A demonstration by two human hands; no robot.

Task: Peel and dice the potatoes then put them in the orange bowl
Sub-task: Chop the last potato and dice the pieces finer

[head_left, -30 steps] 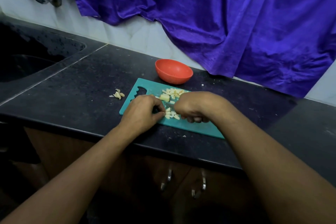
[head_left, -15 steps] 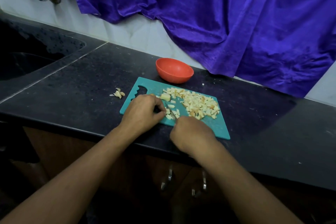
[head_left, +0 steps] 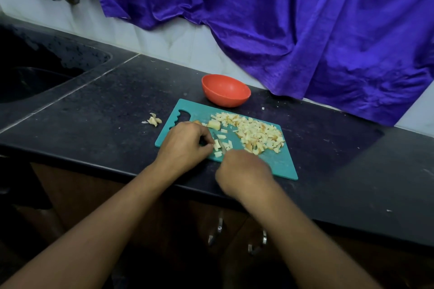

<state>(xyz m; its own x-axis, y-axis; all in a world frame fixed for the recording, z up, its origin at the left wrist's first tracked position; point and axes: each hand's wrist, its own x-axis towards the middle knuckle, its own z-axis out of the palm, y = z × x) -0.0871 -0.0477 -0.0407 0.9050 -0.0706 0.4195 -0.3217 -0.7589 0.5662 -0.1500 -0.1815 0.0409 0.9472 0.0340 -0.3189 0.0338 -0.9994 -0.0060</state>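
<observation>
Dimly lit black counter (head_left: 112, 110), teal board (head_left: 279, 162), purple cloth (head_left: 305, 30), left fingers (head_left: 206, 142) pinching potato piece (head_left: 216, 145), right fingers (head_left: 232, 156) gripping knife (head_left: 215, 136)

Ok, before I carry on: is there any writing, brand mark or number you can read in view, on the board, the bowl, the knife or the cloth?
No readable text anywhere in this view.
Teal cutting board: plain, no marking shows.
Orange bowl: plain, no label.
Purple cloth: no print.
Knife: only a sliver of blade shows beyond the right hand, too small to tell whether it bears a mark.
</observation>
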